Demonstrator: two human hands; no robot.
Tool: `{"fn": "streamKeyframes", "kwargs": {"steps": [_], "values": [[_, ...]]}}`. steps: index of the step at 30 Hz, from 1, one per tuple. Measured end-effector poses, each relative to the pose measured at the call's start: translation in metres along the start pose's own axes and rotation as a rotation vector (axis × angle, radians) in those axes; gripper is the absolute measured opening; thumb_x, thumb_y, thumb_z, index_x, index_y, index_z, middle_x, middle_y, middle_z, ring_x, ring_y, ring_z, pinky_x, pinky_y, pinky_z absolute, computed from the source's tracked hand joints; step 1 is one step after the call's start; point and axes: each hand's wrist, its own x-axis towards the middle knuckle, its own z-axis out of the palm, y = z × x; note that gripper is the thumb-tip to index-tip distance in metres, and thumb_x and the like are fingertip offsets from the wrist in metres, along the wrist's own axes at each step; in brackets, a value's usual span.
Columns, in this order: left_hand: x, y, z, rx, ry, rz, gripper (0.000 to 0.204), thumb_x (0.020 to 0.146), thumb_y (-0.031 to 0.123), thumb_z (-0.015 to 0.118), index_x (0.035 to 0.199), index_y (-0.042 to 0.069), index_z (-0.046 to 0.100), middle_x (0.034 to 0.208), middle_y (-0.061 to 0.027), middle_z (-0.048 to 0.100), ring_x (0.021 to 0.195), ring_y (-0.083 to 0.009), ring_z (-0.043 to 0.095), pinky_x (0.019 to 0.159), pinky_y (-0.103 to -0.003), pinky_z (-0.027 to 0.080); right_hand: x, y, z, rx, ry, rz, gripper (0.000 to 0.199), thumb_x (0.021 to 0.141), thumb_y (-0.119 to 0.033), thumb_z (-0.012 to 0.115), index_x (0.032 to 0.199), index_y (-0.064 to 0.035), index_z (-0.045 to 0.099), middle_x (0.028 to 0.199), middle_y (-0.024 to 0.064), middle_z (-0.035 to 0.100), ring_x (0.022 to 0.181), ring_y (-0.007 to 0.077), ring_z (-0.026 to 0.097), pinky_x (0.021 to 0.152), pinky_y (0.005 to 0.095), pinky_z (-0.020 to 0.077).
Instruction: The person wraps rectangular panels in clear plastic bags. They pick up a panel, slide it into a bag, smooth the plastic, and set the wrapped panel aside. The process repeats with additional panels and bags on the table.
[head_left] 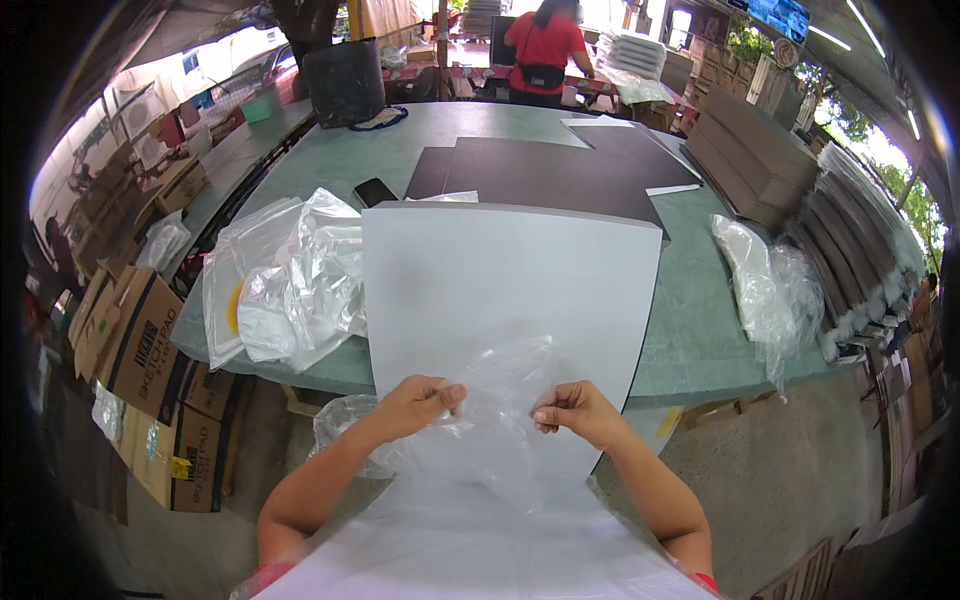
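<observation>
A clear plastic bag [500, 400] is stretched between my two hands just in front of me. My left hand [422, 402] pinches its left edge and my right hand [572, 408] pinches its right edge. Under the bag a large white sheet [510, 280] lies on the green table [690, 320] and hangs over the near edge toward me. Another white sheet [480, 550] lies close to my body at the bottom.
A heap of clear plastic bags [290, 280] lies left of the sheet, another [765, 285] to the right. Dark brown boards [560, 170] and a black phone [375, 191] lie farther back. Cardboard boxes [140, 340] stand on the floor at left. A person in red [545, 50] stands at the far end.
</observation>
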Motion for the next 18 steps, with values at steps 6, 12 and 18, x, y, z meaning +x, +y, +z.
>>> {"fn": "streamKeyframes", "kwargs": {"steps": [6, 12, 18], "values": [[0.001, -0.004, -0.015, 0.083, 0.307, 0.086, 0.035, 0.08, 0.036, 0.054, 0.07, 0.002, 0.055, 0.051, 0.002, 0.037, 0.05, -0.0085, 0.035, 0.048, -0.025, 0.033, 0.001, -0.001, -0.001, 0.045, -0.015, -0.08, 0.012, 0.075, -0.012, 0.063, 0.069, -0.0025, 0.058, 0.067, 0.0036, 0.058, 0.062, 0.0094, 0.053, 0.059, 0.0237, 0.0432], [-0.016, 0.055, -0.008, 0.537, 0.346, 0.211, 0.023, 0.074, 0.02, 0.064, 0.079, -0.001, 0.055, 0.066, -0.0045, 0.054, 0.057, -0.0097, 0.045, 0.053, -0.024, 0.039, -0.003, -0.012, 0.006, 0.067, -0.045, -0.12, 0.015, 0.075, -0.015, 0.063, 0.069, -0.0015, 0.057, 0.065, 0.0027, 0.056, 0.061, 0.0098, 0.052, 0.058, 0.0238, 0.0429], [-0.005, 0.035, 0.037, -0.043, 0.086, 0.169, 0.017, 0.073, 0.017, 0.063, 0.073, 0.001, 0.057, 0.061, -0.0037, 0.055, 0.057, -0.009, 0.05, 0.053, -0.024, 0.041, 0.014, -0.003, 0.03, 0.582, -0.018, -0.123, 0.017, 0.078, -0.012, 0.057, 0.063, -0.0054, 0.052, 0.058, 0.0006, 0.05, 0.054, 0.0082, 0.047, 0.052, 0.0239, 0.0397]]}}
